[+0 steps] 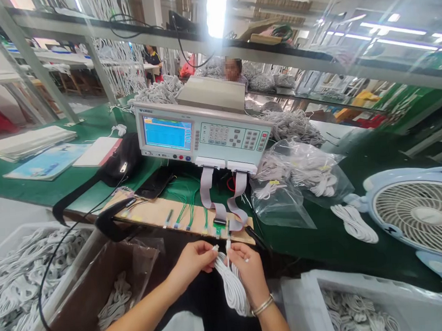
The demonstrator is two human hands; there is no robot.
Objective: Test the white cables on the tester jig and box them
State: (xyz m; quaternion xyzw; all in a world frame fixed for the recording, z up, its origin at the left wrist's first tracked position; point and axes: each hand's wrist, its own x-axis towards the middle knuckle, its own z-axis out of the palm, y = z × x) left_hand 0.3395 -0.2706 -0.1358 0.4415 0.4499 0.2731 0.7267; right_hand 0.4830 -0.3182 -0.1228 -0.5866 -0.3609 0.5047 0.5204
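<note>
A coiled white cable (231, 283) hangs between both my hands just below the bench's front edge. My left hand (194, 263) pinches one plug end of it near the top. Around the coil my right hand (251, 275) is closed, holding the other plug end upright; a bracelet sits on that wrist. Directly above them lies a wooden test board (160, 212) with green wires and a small green connector (219, 228). Two grey ribbon cables (207, 191) join the board to a grey cable tester (204, 134) with a blue screen and keypad.
White bins of cables stand at lower left (15, 275) and lower right (362, 311), a brown box (101, 290) between. Clear bags of cables (299, 176), a loose coil (353, 223) and a pale blue fan (419, 214) lie right. Books (46, 162) and a black bag (120, 161) sit left. A person sits behind the tester.
</note>
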